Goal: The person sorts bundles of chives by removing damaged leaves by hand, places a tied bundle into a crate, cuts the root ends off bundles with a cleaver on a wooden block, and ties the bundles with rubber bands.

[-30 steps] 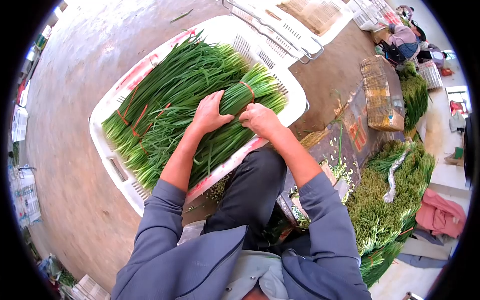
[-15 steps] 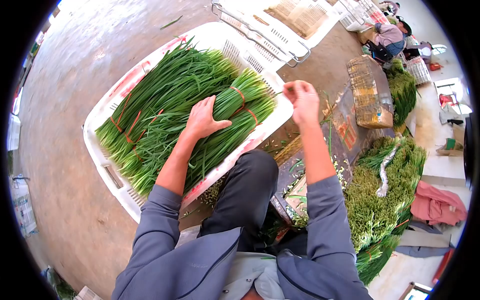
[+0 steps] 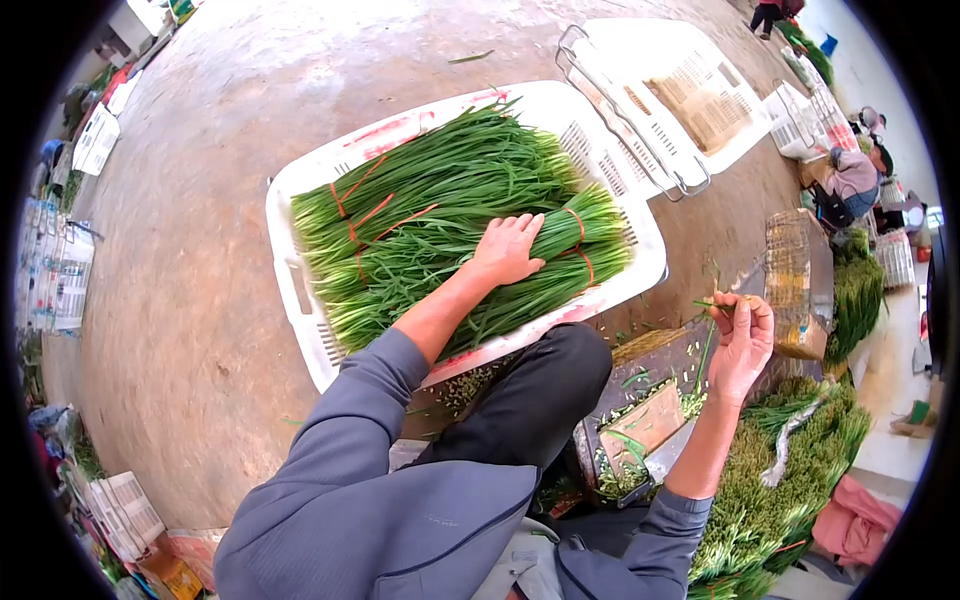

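Observation:
A white basket (image 3: 650, 255) with red smears on its rim holds several bundles of long green stalks (image 3: 440, 170), tied with red bands. My left hand (image 3: 507, 250) lies on the bundles, fingers together and thumb spread, beside a banded bundle (image 3: 585, 225) at the basket's right. My right hand (image 3: 741, 335) is raised to the right of the basket, above the dark work surface, its fingers pinched on a thin green piece of stalk (image 3: 712, 304).
An empty-looking white basket (image 3: 740, 100) with metal handles touches the far side. A wooden board (image 3: 640, 430) with green scraps lies right of my knee. A taped block (image 3: 798, 270) and a large stalk pile (image 3: 800, 510) are at the right. People sit at far right.
My right hand has left the bundles and moved right, holding a thin green piece. My left hand stays on the bundles. The view has shifted, so the basket appears farther right.

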`<state>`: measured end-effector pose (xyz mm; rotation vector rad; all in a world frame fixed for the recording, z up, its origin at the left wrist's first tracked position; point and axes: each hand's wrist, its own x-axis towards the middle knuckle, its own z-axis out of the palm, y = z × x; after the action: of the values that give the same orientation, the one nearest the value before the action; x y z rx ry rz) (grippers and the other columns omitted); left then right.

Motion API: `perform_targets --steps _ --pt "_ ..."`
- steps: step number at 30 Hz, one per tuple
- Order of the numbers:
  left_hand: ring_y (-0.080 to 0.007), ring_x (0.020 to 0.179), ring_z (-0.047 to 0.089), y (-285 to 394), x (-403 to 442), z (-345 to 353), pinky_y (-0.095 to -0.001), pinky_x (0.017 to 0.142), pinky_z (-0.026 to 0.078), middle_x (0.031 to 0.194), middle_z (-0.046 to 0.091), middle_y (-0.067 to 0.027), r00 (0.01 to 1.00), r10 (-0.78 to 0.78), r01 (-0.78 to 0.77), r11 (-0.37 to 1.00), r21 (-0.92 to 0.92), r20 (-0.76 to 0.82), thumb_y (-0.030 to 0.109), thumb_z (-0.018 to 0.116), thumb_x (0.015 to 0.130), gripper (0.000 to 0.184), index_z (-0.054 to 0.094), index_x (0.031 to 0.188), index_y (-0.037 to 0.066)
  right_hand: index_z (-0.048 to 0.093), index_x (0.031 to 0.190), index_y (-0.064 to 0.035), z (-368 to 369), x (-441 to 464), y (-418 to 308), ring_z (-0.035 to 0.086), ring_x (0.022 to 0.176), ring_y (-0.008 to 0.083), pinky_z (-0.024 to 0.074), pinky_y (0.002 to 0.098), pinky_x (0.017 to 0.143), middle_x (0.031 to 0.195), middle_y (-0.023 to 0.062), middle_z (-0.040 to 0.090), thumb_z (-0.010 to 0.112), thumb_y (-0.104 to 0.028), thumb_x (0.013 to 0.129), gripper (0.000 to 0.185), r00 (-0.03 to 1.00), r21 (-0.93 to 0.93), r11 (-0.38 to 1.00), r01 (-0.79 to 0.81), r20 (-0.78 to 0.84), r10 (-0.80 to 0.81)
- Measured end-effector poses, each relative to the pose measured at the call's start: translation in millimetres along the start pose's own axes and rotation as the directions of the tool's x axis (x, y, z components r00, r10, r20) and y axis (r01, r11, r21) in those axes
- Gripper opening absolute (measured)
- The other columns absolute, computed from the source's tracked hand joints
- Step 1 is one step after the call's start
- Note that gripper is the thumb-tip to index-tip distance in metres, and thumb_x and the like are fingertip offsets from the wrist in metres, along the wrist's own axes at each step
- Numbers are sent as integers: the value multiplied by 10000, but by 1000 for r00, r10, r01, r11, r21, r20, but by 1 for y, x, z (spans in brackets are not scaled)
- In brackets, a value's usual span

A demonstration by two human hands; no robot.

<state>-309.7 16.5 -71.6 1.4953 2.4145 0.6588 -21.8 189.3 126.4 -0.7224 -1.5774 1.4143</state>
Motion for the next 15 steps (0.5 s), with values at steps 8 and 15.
perform_targets --steps 8,15 --pt "-404 1394 374 -39 -99 -12 -568 1134 293 1528 412 -199 988 -52 99 937 334 -147 521 704 851 868 382 1548 117 562 1116 8 -40 -79 -141 709 942 204 608 315 799 1037 171 713 549 23 1009 109 853 -251 845 472 -113 -510" --pt "-428 1412 381 -59 -114 -4 -535 1099 393 1585 353 -216 996 -52 81 880 469 -74 474 618 961 812 266 1598 115 558 1271 -56 -93 -83 -103 700 997 244 596 362 824 1191 189 652 694 -103 920 380 821 -723 562 402 14 -570"
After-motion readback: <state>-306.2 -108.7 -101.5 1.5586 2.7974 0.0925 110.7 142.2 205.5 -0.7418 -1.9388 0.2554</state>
